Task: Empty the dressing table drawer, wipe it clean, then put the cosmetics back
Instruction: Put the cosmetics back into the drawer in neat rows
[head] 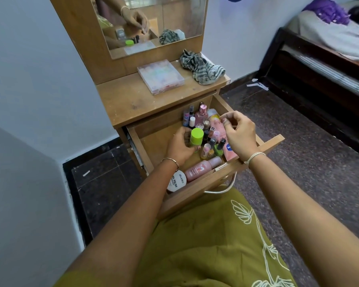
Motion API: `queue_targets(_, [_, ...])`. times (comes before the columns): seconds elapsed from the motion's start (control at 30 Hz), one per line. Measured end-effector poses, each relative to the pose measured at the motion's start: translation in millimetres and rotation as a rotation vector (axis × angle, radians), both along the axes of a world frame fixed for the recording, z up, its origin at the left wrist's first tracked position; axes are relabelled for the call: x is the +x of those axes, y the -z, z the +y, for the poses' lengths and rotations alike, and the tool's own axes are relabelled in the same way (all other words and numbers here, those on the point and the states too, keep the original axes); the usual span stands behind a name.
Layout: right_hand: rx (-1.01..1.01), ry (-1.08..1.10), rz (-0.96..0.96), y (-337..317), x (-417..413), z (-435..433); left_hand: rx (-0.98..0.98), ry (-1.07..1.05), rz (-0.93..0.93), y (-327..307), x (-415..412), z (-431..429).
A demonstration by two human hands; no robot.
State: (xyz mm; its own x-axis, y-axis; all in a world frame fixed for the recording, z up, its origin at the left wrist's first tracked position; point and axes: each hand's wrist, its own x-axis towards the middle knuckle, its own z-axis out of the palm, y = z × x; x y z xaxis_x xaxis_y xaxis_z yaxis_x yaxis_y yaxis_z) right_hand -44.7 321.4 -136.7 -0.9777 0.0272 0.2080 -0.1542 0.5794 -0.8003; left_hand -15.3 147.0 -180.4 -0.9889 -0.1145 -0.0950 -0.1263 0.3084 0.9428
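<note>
Our left hand (pixel 180 149) gripped the green-capped bottle (pixel 196 138) in the middle of the drawer (pixel 197 194), likely to move it; whether our curled right hand (pixel 239 134) held anything, we couldn't tell.

Mirror (pixel 153 23), 12 o'clock, in a wooden surround. Dark wooden bed frame (pixel 319 79), 2 o'clock, carrying a pale mattress (pixel 329 36) with a purple cloth (pixel 331 11) bunched on it. White paper scraps (pixel 258 85) lie on the speckled floor (pixel 298 152) near the bed. Black glossy tiles (pixel 104 183), 9 o'clock, meet the white wall (pixel 39 69). Olive-green garment (pixel 205 245) with white leaf outlines, 6 o'clock.
</note>
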Motion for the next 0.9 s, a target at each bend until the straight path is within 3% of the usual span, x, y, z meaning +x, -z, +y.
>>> queue_targets(0.27, [0.059, -0.014, 0.007, -3.9, 3.6, -4.1, 0.02, -0.03, 0.002, -24.5, 5.8, -7.3])
queue_targets(0.43, [0.068, -0.035, 0.024, -11.7, 9.1, -8.7, -0.049, -0.187, 0.163, -59.4, 7.2, -19.5])
queue_targets(0.57, [0.051, -0.025, 0.025, -17.8, 7.9, -18.3, -0.298, -0.247, 0.298, -75.8, -3.3, -44.4])
queue_targets(0.67, [0.071, -0.039, 0.033, -27.6, -2.7, -33.0, -0.466, -0.272, 0.243, -87.1, -12.7, -63.2])
queue_targets(0.9, [0.164, -0.071, -0.015, -52.6, -56.4, -73.8, -0.48, -0.245, 0.093, -95.3, -38.3, -92.9])
